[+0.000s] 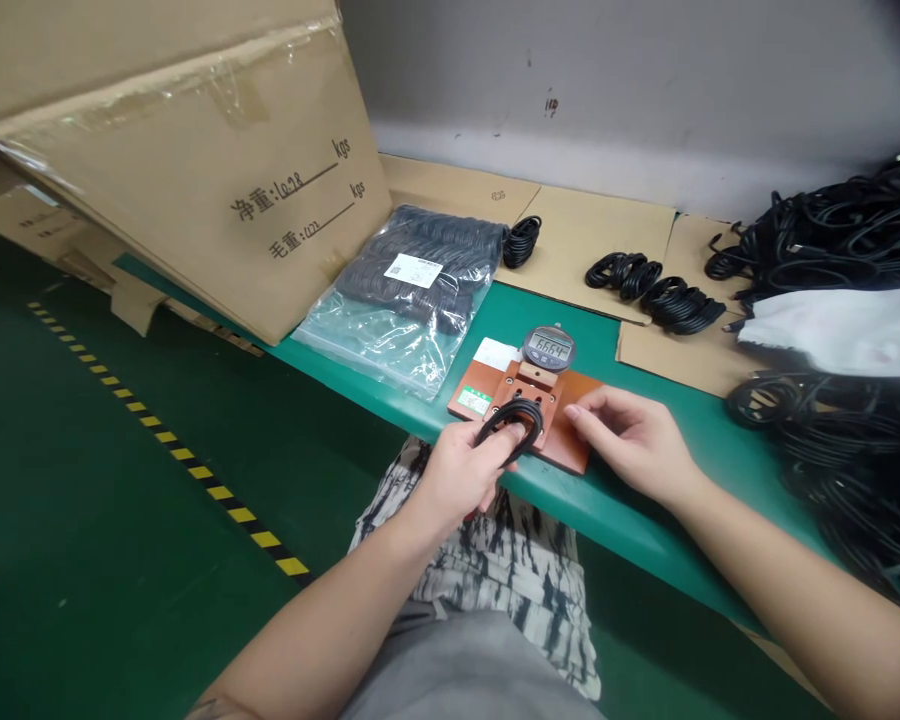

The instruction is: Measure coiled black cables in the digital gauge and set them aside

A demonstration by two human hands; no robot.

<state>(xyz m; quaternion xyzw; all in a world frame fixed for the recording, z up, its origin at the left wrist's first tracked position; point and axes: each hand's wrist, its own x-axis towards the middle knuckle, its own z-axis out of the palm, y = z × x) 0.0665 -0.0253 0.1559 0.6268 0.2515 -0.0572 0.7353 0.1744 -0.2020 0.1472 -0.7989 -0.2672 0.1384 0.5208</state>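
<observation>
My left hand (pixel 461 470) pinches a black rubber ring (pixel 511 425) and holds it against the near part of a brown gauge plate (pixel 570 445) on the green bench. A round digital indicator (pixel 549 348) with a lit number display stands at the plate's far end. My right hand (pixel 634 435) rests on the plate's right side, fingers curled and pointing at the ring, with nothing visible inside them.
A clear bag of black rings (pixel 412 285) lies left of the gauge, beside a large cardboard box (pixel 195 170). Small ring bundles (pixel 656 290) sit on flat cardboard behind. Big heaps of rings (pixel 847 440) and a white cloth (pixel 840 330) fill the right.
</observation>
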